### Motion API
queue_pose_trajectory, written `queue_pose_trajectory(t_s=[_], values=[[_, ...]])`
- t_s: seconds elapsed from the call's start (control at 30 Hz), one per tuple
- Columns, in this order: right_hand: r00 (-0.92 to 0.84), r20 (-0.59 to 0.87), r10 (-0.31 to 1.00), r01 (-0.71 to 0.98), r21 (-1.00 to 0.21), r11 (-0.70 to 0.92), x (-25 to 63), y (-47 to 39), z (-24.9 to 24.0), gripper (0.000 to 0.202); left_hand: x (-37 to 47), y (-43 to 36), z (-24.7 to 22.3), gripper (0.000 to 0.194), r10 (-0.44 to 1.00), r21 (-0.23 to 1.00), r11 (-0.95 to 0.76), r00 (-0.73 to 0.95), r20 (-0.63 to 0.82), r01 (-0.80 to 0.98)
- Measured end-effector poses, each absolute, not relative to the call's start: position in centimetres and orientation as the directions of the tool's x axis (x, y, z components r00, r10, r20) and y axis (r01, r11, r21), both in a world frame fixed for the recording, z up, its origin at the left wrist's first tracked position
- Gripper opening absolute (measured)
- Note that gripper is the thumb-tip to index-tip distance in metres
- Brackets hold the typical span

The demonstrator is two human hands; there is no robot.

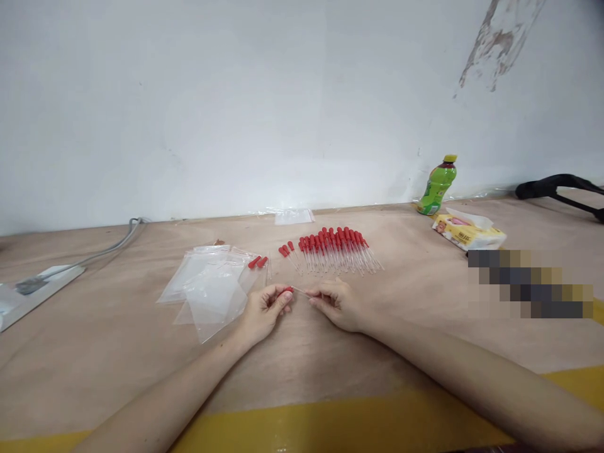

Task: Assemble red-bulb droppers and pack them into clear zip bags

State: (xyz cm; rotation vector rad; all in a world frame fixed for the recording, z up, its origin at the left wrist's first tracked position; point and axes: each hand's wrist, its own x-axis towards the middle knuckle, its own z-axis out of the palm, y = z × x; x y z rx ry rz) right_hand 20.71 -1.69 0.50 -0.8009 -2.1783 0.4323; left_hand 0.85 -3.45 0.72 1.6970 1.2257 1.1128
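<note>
1. Right now the work looks well advanced: a large cluster of droppers (336,242), red tops with clear stems, lies fanned out right of the frame's centre.
2. At the middle of the frame, one more piece is in hand. The left hand (265,309) pinches a red bulb (287,290) between thumb and fingers; the right hand (337,305) holds a clear tube (301,292) in a narrow fingertip pinch. The tube meets the bulb, but how firmly it is seated cannot be told.
3. Little seems to be left: two other bulbs (255,262) lie left of centre, beside the plastic bags (202,280), with thin clear stems (270,267) just to their right. Whether any stem is joined to them is unclear.
4. Nothing visible lies inside the bags, so bagging, if it belongs to the work, appears not yet begun.
5. Counted: one bulb and one tube in the hands, two bulbs near the bags, three droppers (285,251) slightly apart at the cluster's left edge. The cluster overlaps too much for an exact count; it looks like well over twenty. The bags are likewise stacked beyond counting, with one small bag (294,217) separate against the wall (226,113).
6. Also one green bottle (438,189) and one tissue pack (465,234), right side of the frame.
</note>
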Motion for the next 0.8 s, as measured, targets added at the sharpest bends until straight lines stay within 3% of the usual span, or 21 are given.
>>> queue_pose_trajectory(t_s=[0.1, 0.2, 0.5, 0.8], values=[[-0.560, 0.458, 0.690, 0.429, -0.552, 0.715, 20.9, -1.6, 0.7, 0.019, 0.7, -3.6, 0.8, 0.027, 0.958, 0.900, -0.276, 0.168, 0.231, 0.339], [-0.610, 0.410, 0.678, 0.472, -0.500, 0.726, 21.4, -1.2, 1.1, 0.021, 0.6, -3.8, 0.9, 0.027, 0.948, 0.875, -0.303, 0.216, 0.235, 0.378], [-0.738, 0.534, 0.412, 0.477, -0.020, 0.879, 22.8, -0.1, 1.7, 0.039, 0.8, -4.5, 1.8, 0.025, 0.932, 0.810, -0.331, 0.302, 0.200, 0.484], [-0.725, 0.574, 0.381, 0.467, 0.004, 0.884, 22.6, 0.1, 1.4, 0.039, 0.5, -4.0, 1.2, 0.024, 0.924, 0.871, -0.333, 0.309, 0.225, 0.362]])
